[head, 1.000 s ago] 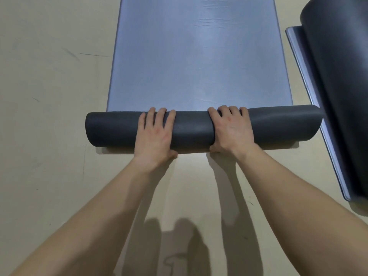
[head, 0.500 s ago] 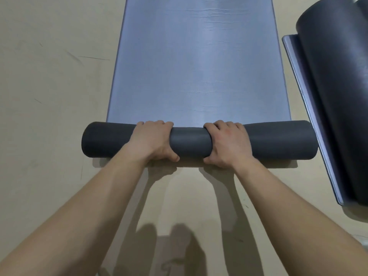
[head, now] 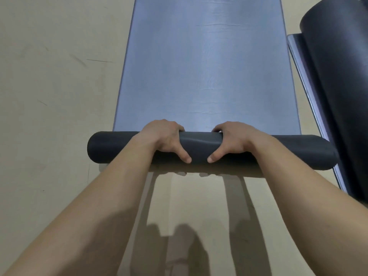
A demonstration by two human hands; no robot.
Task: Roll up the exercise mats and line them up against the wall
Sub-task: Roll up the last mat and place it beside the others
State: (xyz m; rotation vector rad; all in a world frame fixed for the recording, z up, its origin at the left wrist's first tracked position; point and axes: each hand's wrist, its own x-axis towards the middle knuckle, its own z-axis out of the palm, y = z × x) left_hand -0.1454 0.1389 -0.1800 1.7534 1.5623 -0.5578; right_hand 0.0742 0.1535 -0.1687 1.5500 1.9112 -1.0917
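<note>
A blue-grey exercise mat [head: 207, 66] lies flat on the floor, stretching away from me. Its near end is wound into a dark grey roll [head: 201, 145] lying crosswise. My left hand [head: 165, 139] grips the roll left of centre, fingers curled over the far side and thumb on the near side. My right hand [head: 232, 139] grips it the same way just right of centre. The roll's right end touches a second mat [head: 342, 86], dark and partly rolled, at the right edge.
The beige floor [head: 49, 96] spreads wide to the left of the mat and in front of the roll. The second mat's flat part [head: 298, 62] lies close along the right side. Shadows of my arms fall on the floor below the roll.
The roll has turned forward over the flat mat and grown thicker. Both hands went from lying flat on top to curling over its far side, thumbs toward me.
</note>
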